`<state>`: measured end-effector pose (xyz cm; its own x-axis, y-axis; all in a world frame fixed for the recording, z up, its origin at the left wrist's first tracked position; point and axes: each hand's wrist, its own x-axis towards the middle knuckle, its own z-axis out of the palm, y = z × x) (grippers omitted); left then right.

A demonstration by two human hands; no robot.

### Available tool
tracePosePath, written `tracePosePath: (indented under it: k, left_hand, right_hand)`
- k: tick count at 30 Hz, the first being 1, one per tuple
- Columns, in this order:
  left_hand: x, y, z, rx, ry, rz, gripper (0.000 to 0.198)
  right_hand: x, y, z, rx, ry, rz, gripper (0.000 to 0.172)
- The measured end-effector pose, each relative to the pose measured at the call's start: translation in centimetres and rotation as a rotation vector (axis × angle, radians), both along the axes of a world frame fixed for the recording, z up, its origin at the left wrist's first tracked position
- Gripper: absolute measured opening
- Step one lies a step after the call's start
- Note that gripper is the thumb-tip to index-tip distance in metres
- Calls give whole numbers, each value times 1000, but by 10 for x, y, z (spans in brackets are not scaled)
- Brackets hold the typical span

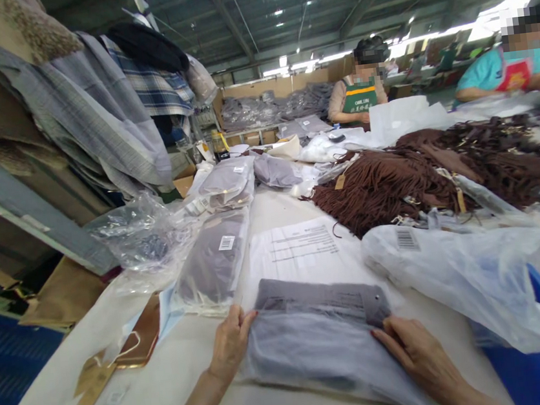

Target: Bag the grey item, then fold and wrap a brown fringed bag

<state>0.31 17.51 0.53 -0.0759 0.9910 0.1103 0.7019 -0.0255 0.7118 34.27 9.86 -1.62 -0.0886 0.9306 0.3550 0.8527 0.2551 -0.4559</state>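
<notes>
Flat on the table in front of me lies a plastic bag (316, 347) with a folded grey garment (304, 293) partly inside it. The garment's far edge sticks out past the bag's opening. My left hand (231, 340) pinches the bag at its left edge, thumb against fingers. At the right edge, my right hand (410, 346) has its fingers closed on the bag near the garment's corner. A printed sheet of paper (299, 248) lies just beyond the garment.
Bagged grey garments (212, 254) with barcode labels are piled at the left. Brown fringed goods (375, 184) cover the back right. Plastic bags (433, 262) hang over a blue bin (527, 368). A phone (143, 337) and cardboard tags (93, 382) lie left. Two people work across the table.
</notes>
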Motion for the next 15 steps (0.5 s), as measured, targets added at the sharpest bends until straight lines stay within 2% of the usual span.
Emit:
tracePosePath:
  k: [3, 6, 12, 15]
  left_hand:
    - [-2, 1, 3, -26, 16, 11, 31]
    - [-3, -7, 6, -78, 39, 27, 31]
    - [7, -52, 0, -186, 75, 55, 32]
    - [8, -66, -6, -224, 77, 34, 30]
  right_hand:
    - [1, -3, -5, 111, -100, -25, 37]
    - [6, -5, -7, 137, -197, -5, 37]
    - [16, -4, 5, 143, -276, 31, 46]
    - [16, -2, 12, 151, -357, 34, 48]
